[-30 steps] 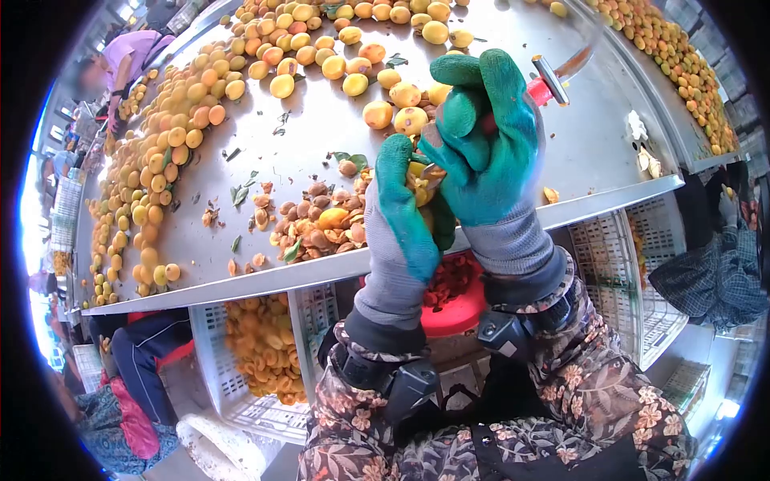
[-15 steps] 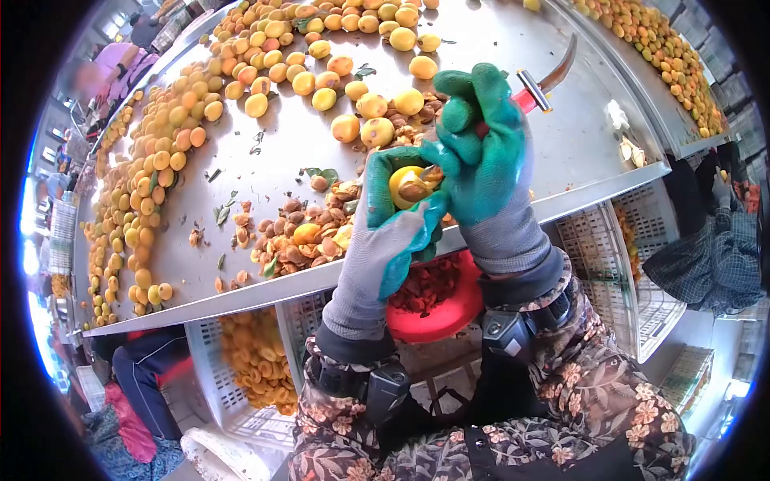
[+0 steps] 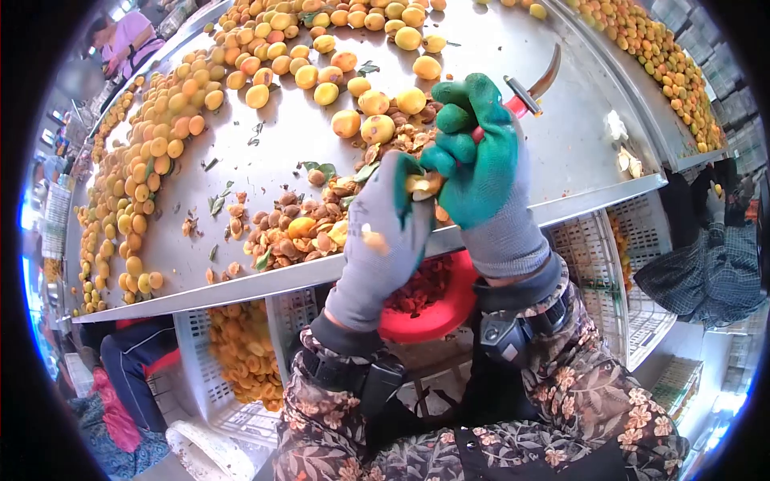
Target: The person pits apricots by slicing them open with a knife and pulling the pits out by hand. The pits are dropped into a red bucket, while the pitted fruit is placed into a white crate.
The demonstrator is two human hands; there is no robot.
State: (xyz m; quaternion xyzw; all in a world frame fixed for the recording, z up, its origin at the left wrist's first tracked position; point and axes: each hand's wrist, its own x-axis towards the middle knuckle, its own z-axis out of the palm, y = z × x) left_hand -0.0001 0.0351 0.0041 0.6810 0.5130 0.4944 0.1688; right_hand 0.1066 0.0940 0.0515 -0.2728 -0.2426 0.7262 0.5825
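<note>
Hovering at table edge (image 3: 593,196): left hand (image 3: 383,240) clamping apricot (image 3: 423,184), right hand (image 3: 480,172) clamping knife (image 3: 531,86).

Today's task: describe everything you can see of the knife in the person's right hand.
The knife is small, with a short curved, brownish blade, a silvery metal collar and a red handle, mostly hidden. The green-gloved right hand clamps the handle; the blade sticks up and out above the steel table, touching nothing else.
</note>
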